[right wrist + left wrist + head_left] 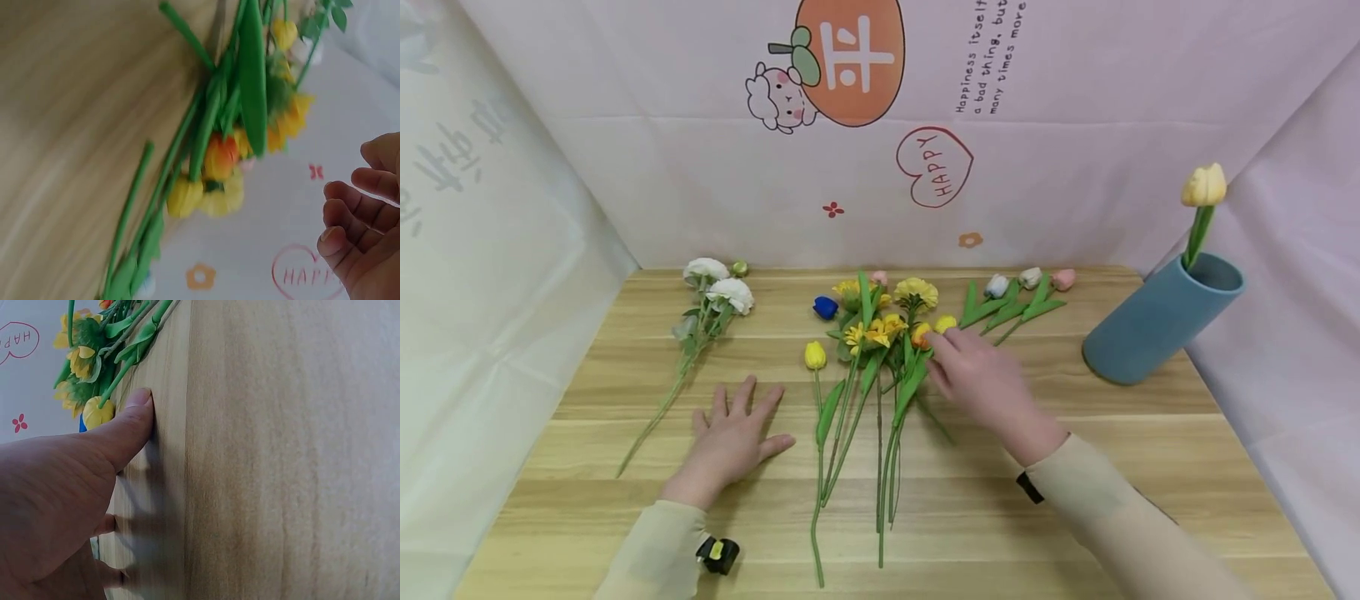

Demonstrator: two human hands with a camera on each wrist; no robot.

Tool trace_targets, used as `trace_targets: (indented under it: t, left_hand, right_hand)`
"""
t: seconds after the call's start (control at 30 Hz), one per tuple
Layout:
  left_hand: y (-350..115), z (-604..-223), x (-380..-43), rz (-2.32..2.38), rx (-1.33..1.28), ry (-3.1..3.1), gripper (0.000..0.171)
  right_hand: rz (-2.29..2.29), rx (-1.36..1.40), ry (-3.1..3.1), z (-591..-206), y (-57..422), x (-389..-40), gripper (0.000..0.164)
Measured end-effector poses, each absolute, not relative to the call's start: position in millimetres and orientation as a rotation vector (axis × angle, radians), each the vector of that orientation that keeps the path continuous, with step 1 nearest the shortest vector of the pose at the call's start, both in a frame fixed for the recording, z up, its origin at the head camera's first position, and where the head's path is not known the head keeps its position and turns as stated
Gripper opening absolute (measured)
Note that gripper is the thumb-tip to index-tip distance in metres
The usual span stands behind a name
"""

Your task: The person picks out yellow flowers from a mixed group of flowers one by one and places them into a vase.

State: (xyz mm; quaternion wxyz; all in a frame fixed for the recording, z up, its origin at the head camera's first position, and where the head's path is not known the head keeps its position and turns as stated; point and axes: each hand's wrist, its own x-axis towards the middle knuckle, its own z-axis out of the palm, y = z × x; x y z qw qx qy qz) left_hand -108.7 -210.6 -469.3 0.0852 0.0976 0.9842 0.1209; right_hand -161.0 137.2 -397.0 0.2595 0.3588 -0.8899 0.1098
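My left hand (pixel 730 442) rests on the wooden table with its fingers spread, holding nothing. Just right of it lies a yellow tulip (pixel 815 356), which also shows beyond the thumb in the left wrist view. A loose pile of flowers covers the middle: a blue tulip (pixel 825 307), an orange tulip (pixel 921 336), a yellow carnation-like bloom (pixel 917 292) and several others. Over the right side of the pile is my right hand (pixel 981 375), nearest the orange tulip. In the right wrist view its fingers (pixel 340 240) are loosely bent and grip nothing.
A blue vase (pixel 1157 321) leans in appearance at the right, with a cream tulip (pixel 1204 185) standing in it. White flowers (pixel 730 294) on a long stem lie at the left. Pale and pink tulips (pixel 1063 279) lie near the back edge, before a printed cloth (pixel 700 192).
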Motion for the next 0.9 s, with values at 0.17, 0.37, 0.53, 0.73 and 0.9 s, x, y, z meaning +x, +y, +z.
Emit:
trace_targets:
  t: [0.17,0.37,0.53,0.73,0.9]
  left_hand:
    - [-211,-468,-110,0.366,0.286,2.931,0.077]
    - [-209,-469,-114,0.397,0.246,2.926,0.074]
    - [-188,-458,-121,0.514,0.244,3.031,0.058]
    - [-147,-445,-126,0.72,0.301,3.057,0.052]
    - [-123,-449,-129,0.968,0.24,2.864,0.037]
  right_hand:
    - [0.275,1.058,-2.485,-409,118,-157,0.033]
    - [0.25,1.077,-2.566,-427,110,-152,0.029]
    - [0.265,1.117,-2.622,-444,113,-147,0.029]
    - [0.263,1.193,-2.62,-457,116,-141,0.03]
    - [0.279,1.199,-2.64,-461,119,-139,0.034]
